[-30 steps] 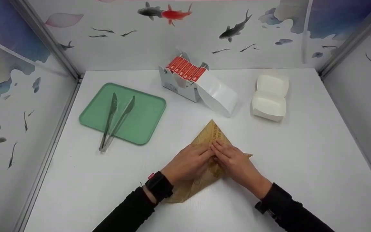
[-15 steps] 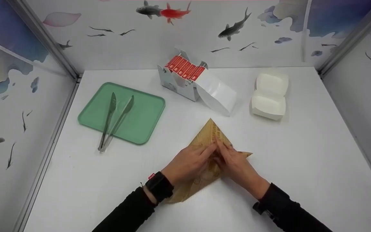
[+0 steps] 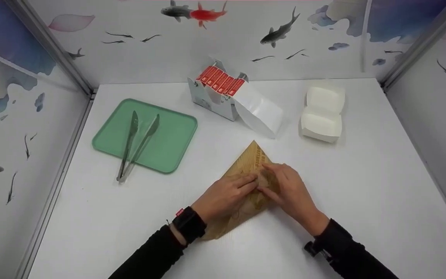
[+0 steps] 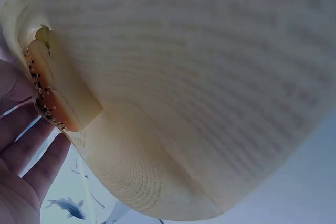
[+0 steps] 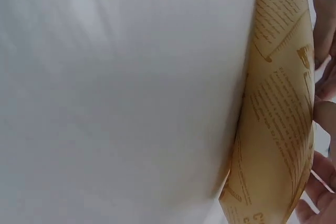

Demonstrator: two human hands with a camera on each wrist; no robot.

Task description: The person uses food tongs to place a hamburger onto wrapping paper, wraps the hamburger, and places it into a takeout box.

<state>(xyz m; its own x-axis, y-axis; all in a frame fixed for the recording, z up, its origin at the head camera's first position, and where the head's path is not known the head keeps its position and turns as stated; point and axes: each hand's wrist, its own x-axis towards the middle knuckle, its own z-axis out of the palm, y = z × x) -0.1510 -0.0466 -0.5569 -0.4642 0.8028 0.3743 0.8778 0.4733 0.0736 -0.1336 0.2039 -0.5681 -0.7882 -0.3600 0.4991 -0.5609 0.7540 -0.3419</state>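
A brown printed wrapping paper lies folded to a point on the white table in the head view. My left hand holds the fold down from the left. From the right, my right hand grips the paper's upper layer, with thumb and index finger spread apart on it. Inside the loose paper, the left wrist view shows a burger bun with black and white sesame seeds and a green bit at its end. Left-hand fingers back the paper behind it. The bun is hidden in the head view.
Metal tongs lie on a green tray at the left. A box with red-printed contents and an outspread white flap stands at the back. An opened white clamshell box sits at the right. Printed walls surround the table.
My right hand has shifted a little right and spread its thumb from its fingers; the right corner of the paper is now folded in or covered. My left hand stays nearly in place.
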